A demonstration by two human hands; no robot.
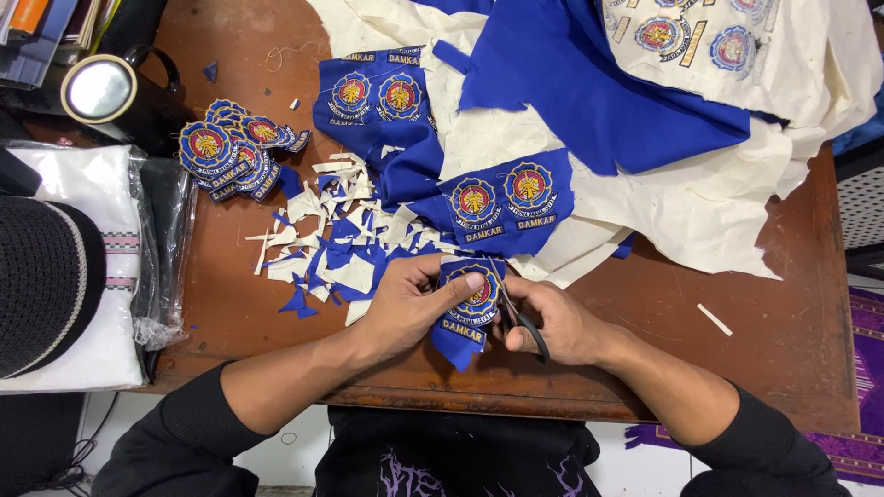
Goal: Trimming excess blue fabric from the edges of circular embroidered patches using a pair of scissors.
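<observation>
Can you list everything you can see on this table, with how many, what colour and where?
Held badge piece: one, blue with a round gold and red emblem, at the table's near edge.
Scissors: one pair, black handles, in the right hand.
Cut badges: a pile, too overlapped to count, blue and gold, far left.
Scraps: many, blue and cream, left of centre.
Uncut fabric: blue and cream sheets bearing more emblems, across the far side.
Table: one, reddish brown wood.
Lamp: one, black, far left corner.
Wrapped cloth: white, in clear plastic, left.
Left hand: pinching the badge piece.
Right hand: working the scissors.
</observation>
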